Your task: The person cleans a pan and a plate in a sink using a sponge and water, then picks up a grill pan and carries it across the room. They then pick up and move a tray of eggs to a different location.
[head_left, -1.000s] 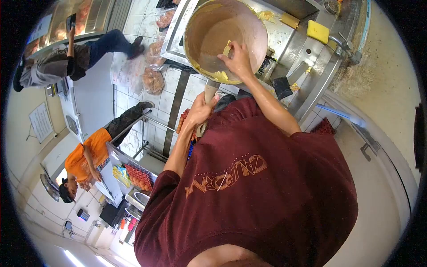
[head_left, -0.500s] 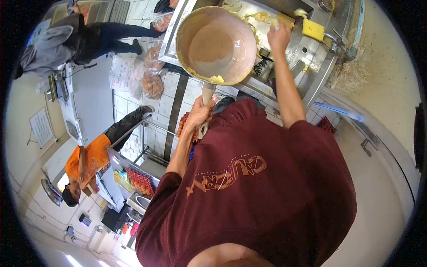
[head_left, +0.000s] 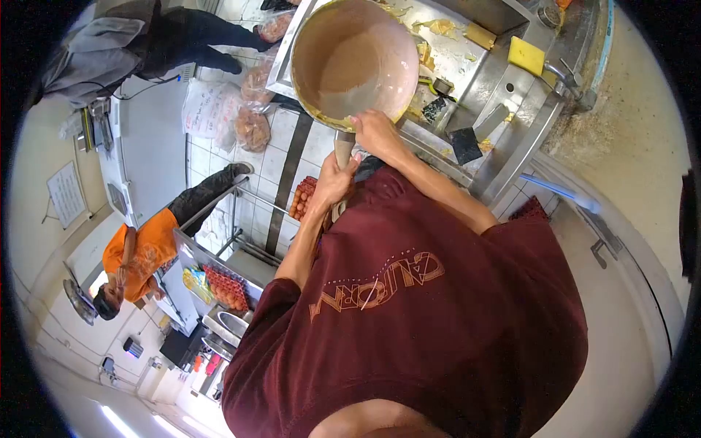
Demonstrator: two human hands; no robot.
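A large round pan with yellow residue along its rim tilts over the near left edge of the steel sink. My left hand is wrapped round its pale handle. At the rim beside the handle joint, my right hand has its fingers closed against yellow residue; whatever they hold, if anything, is hidden. Right of the pan, yellow scraps and a black-and-metal utensil lie in the sink. A scraper with a dark end rests near the front edge.
A yellow sponge sits by the tap. Bagged items lie on the tiled floor. Egg trays stand on a shelf at lower left. A person in orange and another in grey are at the left.
My right hand has moved from the sink's far side down and left to the pan rim near the handle. My left hand keeps hold of the handle.
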